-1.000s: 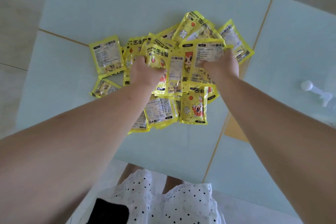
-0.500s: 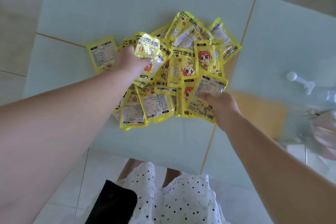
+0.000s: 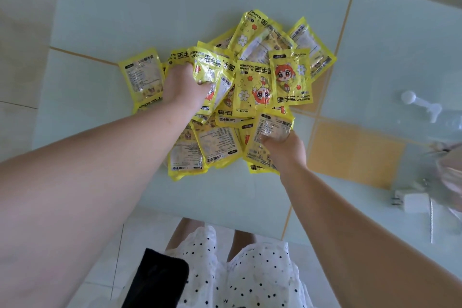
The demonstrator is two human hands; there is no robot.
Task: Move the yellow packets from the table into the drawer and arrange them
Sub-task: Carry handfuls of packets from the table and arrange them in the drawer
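A heap of several yellow hand-warmer packets (image 3: pixel 252 82) lies in the middle of the pale green glass table (image 3: pixel 150 7). My left hand (image 3: pixel 183 86) is closed around a crumpled bunch of packets (image 3: pixel 208 71) at the heap's left side. My right hand (image 3: pixel 285 149) grips a packet (image 3: pixel 271 130) by its lower part at the heap's near right edge. One packet (image 3: pixel 142 77) lies flat to the left of my left hand. No drawer is in view.
A white plastic scoop (image 3: pixel 422 105) lies on the glass at the right. A white plug with a cable (image 3: pixel 412 201) sits near the right front edge, beside a blurred pinkish thing (image 3: pixel 450 172). The table's front edge runs just before my dotted skirt (image 3: pixel 237 270).
My right hand has drawn back from the heap's far right to its near right edge with a packet. My left hand has lifted a bunch of packets slightly.
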